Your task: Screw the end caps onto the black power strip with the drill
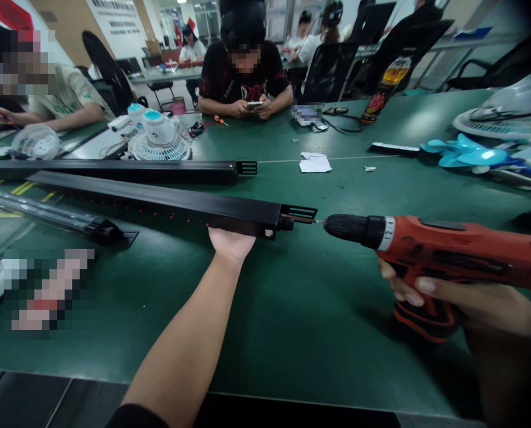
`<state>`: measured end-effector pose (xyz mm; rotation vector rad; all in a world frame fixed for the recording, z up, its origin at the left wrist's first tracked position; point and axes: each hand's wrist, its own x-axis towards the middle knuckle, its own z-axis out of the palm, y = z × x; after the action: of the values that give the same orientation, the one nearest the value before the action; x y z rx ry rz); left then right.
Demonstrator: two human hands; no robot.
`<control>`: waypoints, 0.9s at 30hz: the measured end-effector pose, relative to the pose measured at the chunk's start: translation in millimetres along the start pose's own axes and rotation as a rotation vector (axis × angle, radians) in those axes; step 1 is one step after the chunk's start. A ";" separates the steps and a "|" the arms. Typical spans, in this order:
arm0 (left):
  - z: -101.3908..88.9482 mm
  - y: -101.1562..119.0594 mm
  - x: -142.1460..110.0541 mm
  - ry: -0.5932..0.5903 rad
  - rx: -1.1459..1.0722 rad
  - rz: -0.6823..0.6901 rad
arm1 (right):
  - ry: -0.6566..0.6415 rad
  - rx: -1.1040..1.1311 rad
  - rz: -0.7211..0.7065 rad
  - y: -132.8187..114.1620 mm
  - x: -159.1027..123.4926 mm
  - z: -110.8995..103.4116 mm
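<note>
A long black rectangular bar lies at a slant over the green table, with a slotted bracket at its right end. My left hand grips the bar from below near that end; its fingers are hidden behind and under it. In my right hand is a red and black cordless drill, fingers wrapped around its handle. The drill's chuck points left, and its thin bit reaches to the bracket end. Whether the bit touches anything there I cannot tell.
Behind lies a second black bar; a plastic-wrapped bar is at left. White fan parts stand at the back, blue fan blades at right. A paper scrap and a bottle are on the table. A person sits opposite.
</note>
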<state>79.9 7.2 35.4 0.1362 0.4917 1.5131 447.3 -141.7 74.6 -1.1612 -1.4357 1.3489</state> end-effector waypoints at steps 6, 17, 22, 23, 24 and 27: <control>2.2 0.3 -0.9 0.023 -0.016 -0.007 | 0.001 0.000 -0.014 0.4 -0.2 -2.0; 6.8 1.2 -3.9 0.057 -0.026 -0.032 | -0.005 0.001 0.024 2.4 -2.7 -3.5; 3.4 -0.3 -2.1 0.029 -0.015 0.002 | 0.012 0.002 0.016 -0.5 -0.6 0.9; 2.5 -0.5 -1.7 0.027 -0.013 0.004 | 0.014 0.001 0.008 -1.6 0.1 1.9; 1.6 -0.6 -1.2 0.027 -0.010 0.003 | 0.007 -0.001 0.001 -2.8 1.2 3.1; 0.3 -0.4 -0.4 0.032 -0.002 -0.013 | 0.003 0.004 -0.055 -5.1 6.2 7.3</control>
<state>80.5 6.9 35.6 0.1072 0.5152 1.5053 438.4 -137.3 79.0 -1.1131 -1.4517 1.3109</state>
